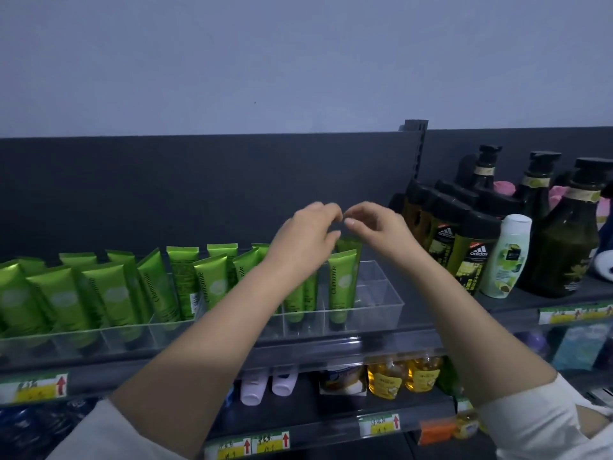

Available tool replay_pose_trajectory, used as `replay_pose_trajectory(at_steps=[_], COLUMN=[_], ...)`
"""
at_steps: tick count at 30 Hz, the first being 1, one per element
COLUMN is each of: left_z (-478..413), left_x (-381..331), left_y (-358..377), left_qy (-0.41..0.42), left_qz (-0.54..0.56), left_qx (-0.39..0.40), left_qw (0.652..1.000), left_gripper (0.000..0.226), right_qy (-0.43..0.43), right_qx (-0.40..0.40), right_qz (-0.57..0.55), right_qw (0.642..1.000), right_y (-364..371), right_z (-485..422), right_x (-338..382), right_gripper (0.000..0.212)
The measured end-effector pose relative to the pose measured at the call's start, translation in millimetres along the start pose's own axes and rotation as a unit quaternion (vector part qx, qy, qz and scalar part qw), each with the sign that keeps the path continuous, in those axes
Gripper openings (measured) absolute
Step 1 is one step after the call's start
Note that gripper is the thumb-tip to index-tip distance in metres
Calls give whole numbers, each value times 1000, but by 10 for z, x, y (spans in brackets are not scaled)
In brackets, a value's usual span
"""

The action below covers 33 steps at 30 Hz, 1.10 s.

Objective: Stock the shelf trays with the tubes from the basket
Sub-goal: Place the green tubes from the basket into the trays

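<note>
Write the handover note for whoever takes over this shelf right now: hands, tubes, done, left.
Left hand: loosely curled, holds nothing visible, above the trays.
Right hand: the same, its fingertips close to the left's.
Green tubes: standing cap-down in the clear trays on the top shelf.
Done: compartments filled from the left up to the hands.
Left: the right-end compartments hold no tubes. The basket is not in view, so the remaining stock is unknown.

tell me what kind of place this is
Most likely a shop's toiletries aisle. Price tags run along the shelf edges, identical green tubes stand in rows in clear trays, and bottles of wash products are lined up beside them.
</note>
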<state>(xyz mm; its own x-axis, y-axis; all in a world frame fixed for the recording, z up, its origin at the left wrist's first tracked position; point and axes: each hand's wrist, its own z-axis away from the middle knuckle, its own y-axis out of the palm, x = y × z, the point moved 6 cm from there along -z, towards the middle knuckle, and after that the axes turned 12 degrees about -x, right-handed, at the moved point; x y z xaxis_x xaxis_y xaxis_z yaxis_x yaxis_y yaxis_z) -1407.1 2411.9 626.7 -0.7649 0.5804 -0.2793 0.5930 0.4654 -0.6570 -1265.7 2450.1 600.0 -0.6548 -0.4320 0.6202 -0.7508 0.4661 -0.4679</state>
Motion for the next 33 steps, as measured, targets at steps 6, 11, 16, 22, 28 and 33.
replay_pose_trajectory(at_steps=[6, 11, 16, 22, 28, 33], left_z=[117, 495, 1148, 2129, 3215, 4141], left_x=[365, 1026, 1784, 2815, 3720, 4330], left_y=[-839, -1520, -2242, -2997, -3351, -3227], left_qy=[11, -41, -105, -191, -248, -347], left_qz=[-100, -203, -253, -290, -313, -289], left_qx=[-72, -97, -102, -70, -14, 66], left_qw=[992, 974, 956, 935, 917, 890], left_gripper=[23, 26, 26, 26, 25, 18], right_qy=[-144, -253, -331, -386, -389, -360], right_qx=[-2, 29, 58, 142, 256, 390], right_qz=[101, 108, 69, 1, 7, 37], right_qw=[984, 961, 939, 912, 885, 847], right_y=[245, 854, 1649, 2891, 4095, 5013], right_z=[-61, 104, 486, 1187, 1995, 2722], right_x=[804, 1680, 2613, 3521, 3873, 3675], right_gripper=[21, 26, 28, 24, 26, 27])
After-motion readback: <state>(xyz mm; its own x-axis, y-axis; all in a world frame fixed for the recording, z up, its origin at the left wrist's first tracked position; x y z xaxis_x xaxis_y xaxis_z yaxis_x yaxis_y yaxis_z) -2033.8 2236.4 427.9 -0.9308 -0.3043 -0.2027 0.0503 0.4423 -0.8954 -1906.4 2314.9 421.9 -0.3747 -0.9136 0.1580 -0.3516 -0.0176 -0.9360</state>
